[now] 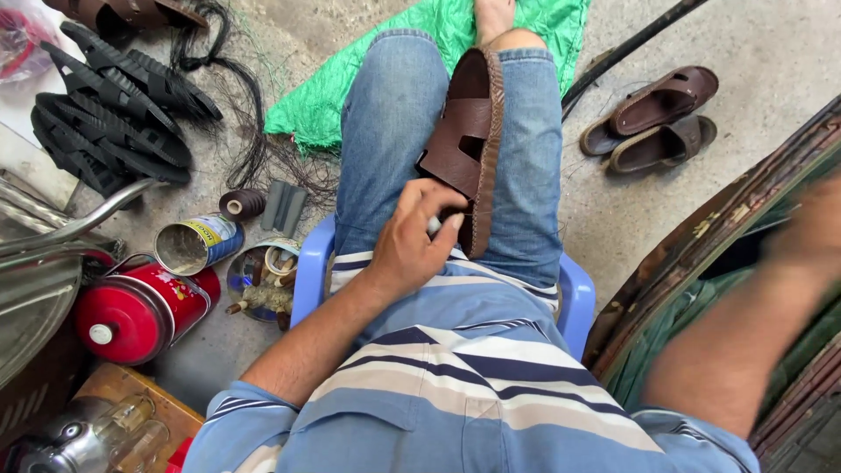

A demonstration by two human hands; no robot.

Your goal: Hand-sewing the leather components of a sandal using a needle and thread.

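Pinning the brown sandal (pixel 469 140) on edge between the thighs, the left hand (pixel 413 238) clasps its near end, steadying it; the blurred right hand (pixel 810 232), raised far right, has a grip I cannot tell.

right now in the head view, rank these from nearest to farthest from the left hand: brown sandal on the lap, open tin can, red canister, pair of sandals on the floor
From the left hand:
1. Brown sandal, under its fingers on the lap.
2. Open tin can, floor, left.
3. Red canister at far left and pair of sandals at upper right: too close to call.
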